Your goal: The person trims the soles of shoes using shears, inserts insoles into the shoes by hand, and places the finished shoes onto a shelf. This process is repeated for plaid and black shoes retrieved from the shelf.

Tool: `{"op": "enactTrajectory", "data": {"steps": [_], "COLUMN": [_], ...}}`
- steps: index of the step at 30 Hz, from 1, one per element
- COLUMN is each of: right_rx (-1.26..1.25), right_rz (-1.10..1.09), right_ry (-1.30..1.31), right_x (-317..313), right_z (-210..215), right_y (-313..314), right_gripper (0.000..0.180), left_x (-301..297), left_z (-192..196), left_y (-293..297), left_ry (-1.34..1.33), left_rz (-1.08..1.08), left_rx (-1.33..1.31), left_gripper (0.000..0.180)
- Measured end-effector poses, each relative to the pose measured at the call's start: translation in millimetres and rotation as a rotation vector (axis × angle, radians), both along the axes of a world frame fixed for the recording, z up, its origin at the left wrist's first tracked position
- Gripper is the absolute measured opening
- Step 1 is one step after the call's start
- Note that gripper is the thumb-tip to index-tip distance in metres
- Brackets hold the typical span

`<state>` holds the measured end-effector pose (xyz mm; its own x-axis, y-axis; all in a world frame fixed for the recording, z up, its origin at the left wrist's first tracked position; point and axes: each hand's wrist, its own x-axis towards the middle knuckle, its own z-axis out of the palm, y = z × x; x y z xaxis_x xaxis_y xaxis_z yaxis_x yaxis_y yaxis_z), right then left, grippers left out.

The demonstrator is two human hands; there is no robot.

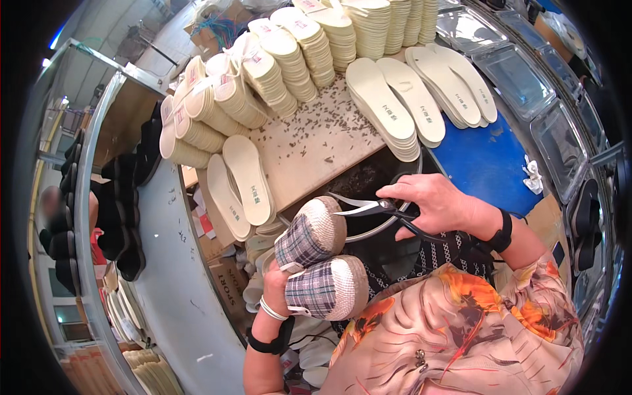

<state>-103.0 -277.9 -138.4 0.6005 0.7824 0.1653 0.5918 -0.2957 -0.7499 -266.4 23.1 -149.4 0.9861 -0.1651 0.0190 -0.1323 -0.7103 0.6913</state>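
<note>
In my left hand (275, 288) is a pair of plaid shoes with woven cream toes, its fingers mostly hidden behind them. The upper shoe (308, 236) lies tilted across the far side of the lower shoe (322, 288). My right hand (436, 203) grips black-handled scissors (370, 208), thumb and fingers in the loops. The scissor blades are parted and point left, with their tips beside the upper shoe's toe edge. Whether they touch it I cannot tell. Below the scissors runs the pale rim of a dark round container (378, 232).
Tall stacks of cream insoles (280, 56) line the back of a wooden table (296, 168) strewn with dark scraps. More insoles (382, 105) lie at its right, near a blue surface (484, 161). A grey panel (174, 289) and black shoes (122, 217) stand left. Clear plastic trays (517, 79) are at right.
</note>
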Motion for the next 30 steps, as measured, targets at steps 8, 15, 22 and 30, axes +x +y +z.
{"op": "enactTrajectory", "data": {"steps": [8,15,22,30], "right_rx": [-0.148,-0.188,-0.203,-0.128], "right_rz": [-0.004,0.071,0.013,0.04], "right_ry": [0.112,-0.131,0.186,-0.251], "right_x": [-13.8,-24.8,-25.6,-29.7], "right_z": [-22.0,-5.4,-26.7,-14.6], "right_y": [-8.1,-9.9,-14.9,17.2], "right_gripper": [0.049,0.048,0.045,0.048], "left_x": [-6.3,8.5,-15.4,-1.1], "left_z": [-26.4,-37.3,-102.4,-84.9], "left_y": [12.0,13.7,45.9,15.6], "left_ry": [0.01,-0.014,0.346,0.532], "left_rz": [0.065,0.16,0.333,0.455], "left_rx": [0.041,0.138,-0.873,-1.545], "left_gripper": [0.026,0.024,0.025,0.033]}}
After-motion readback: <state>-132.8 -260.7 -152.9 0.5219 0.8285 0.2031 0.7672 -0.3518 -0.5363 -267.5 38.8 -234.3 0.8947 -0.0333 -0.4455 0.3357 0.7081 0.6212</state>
